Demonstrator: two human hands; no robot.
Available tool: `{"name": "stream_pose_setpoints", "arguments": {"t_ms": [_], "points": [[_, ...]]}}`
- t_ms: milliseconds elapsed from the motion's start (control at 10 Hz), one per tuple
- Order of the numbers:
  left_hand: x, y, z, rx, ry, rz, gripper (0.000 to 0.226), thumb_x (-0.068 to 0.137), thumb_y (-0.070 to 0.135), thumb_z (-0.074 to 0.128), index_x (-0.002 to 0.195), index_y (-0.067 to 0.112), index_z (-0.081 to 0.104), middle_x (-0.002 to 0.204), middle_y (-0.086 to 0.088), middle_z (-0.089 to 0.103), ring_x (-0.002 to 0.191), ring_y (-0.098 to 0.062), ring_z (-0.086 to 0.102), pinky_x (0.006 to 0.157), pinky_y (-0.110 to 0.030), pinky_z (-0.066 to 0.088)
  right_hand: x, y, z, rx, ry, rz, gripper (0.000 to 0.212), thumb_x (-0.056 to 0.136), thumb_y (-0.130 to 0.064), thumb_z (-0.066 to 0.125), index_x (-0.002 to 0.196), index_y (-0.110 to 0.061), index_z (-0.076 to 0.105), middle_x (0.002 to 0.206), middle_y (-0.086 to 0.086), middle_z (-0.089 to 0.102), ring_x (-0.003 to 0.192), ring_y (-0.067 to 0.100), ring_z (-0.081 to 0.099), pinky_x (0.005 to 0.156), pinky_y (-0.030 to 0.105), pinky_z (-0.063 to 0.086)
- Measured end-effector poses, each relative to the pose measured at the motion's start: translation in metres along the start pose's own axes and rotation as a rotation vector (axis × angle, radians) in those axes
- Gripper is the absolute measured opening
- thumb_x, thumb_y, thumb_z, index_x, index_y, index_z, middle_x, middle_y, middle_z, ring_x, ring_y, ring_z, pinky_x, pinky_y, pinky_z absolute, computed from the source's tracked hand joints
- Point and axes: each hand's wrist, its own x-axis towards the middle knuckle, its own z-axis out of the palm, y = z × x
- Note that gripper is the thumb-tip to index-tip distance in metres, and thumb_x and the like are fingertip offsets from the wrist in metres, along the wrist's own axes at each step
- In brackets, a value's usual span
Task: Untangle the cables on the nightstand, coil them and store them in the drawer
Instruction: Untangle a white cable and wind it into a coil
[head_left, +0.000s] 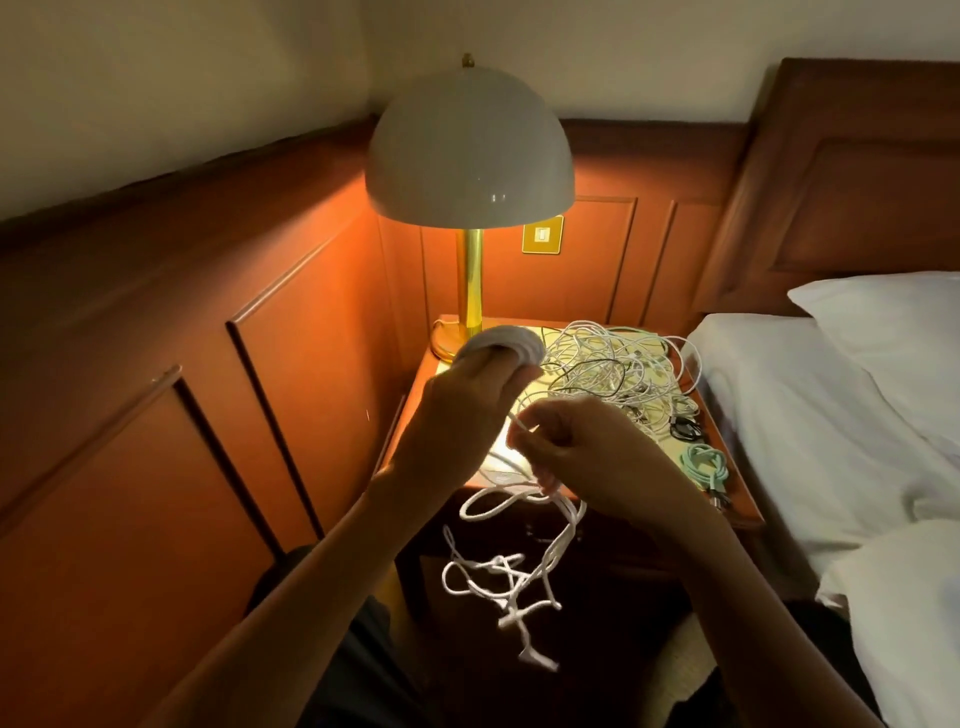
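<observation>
Nightstand (742, 506) beneath tangled white cables (608, 364)

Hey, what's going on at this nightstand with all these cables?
A person is partway through coiling a white cable. The left hand holds the loops already wound round its fingers, the right hand pinches the strand, and the rest hangs knotted in front of the nightstand. A tangled pile of cables lies on top beside the lit lamp. A teal cable lies coiled near the right edge.
</observation>
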Motion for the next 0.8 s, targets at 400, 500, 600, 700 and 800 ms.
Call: {"name": "stream_pose_setpoints", "arguments": {"t_ms": [400, 500, 600, 700, 800], "points": [[0.027, -0.040, -0.039, -0.438, -0.956, -0.804, 0.034, 0.101, 0.023, 0.056, 0.072, 0.010, 0.069, 0.063, 0.000, 0.071, 0.081, -0.032, 0.070, 0.079, -0.037, 0.057, 0.017, -0.005, -0.011, -0.122, 0.072, -0.192, 0.017, 0.084, -0.054, 0.070, 0.089, -0.040, 0.077, 0.069, -0.026, 0.070, 0.073, -0.006, 0.062, 0.072, 0.026, 0.042], [0.028, -0.064, -0.039, -0.516, -1.051, -0.734, 0.036, 0.101, 0.034, 0.057, 0.088, 0.003, 0.072, 0.086, -0.013, 0.073, 0.086, -0.030, 0.069, 0.079, -0.034, 0.054, 0.016, -0.009, -0.008, -0.019, 0.037, -0.204, 0.017, 0.079, -0.052, 0.076, 0.085, -0.036, 0.079, 0.071, -0.019, 0.072, 0.072, 0.002, 0.067, 0.072, 0.026, 0.052], [0.022, -0.078, -0.046, -0.509, -1.113, -0.688, 0.064, 0.078, 0.070, 0.068, 0.099, 0.010, 0.075, 0.100, -0.016, 0.073, 0.096, -0.039, 0.069, 0.095, -0.053, 0.054, 0.016, -0.006, -0.011, 0.137, 0.060, -0.148, 0.022, 0.071, -0.042, 0.086, 0.076, -0.024, 0.075, 0.073, -0.008, 0.073, 0.071, 0.007, 0.069, 0.074, 0.029, 0.056], [0.024, -0.074, -0.047, -0.620, -0.994, -0.588, 0.061, 0.096, 0.053, 0.048, 0.101, -0.004, 0.067, 0.085, 0.001, 0.070, 0.079, -0.014, 0.066, 0.078, -0.023, 0.053, 0.015, 0.002, -0.009, 0.390, -0.012, -0.132, 0.019, 0.071, -0.024, 0.086, 0.078, -0.014, 0.072, 0.075, 0.003, 0.072, 0.069, 0.016, 0.069, 0.067, 0.026, 0.055], [0.025, -0.081, -0.041, -0.701, -0.976, -0.564, 0.052, 0.100, 0.045, 0.040, 0.106, -0.001, 0.063, 0.081, 0.014, 0.068, 0.076, 0.002, 0.061, 0.075, -0.013, 0.049, 0.011, 0.013, -0.002, 0.700, -0.093, -0.125, 0.014, 0.074, -0.009, 0.080, 0.085, -0.009, 0.072, 0.080, 0.011, 0.071, 0.066, 0.021, 0.066, 0.054, 0.030, 0.052]]}}
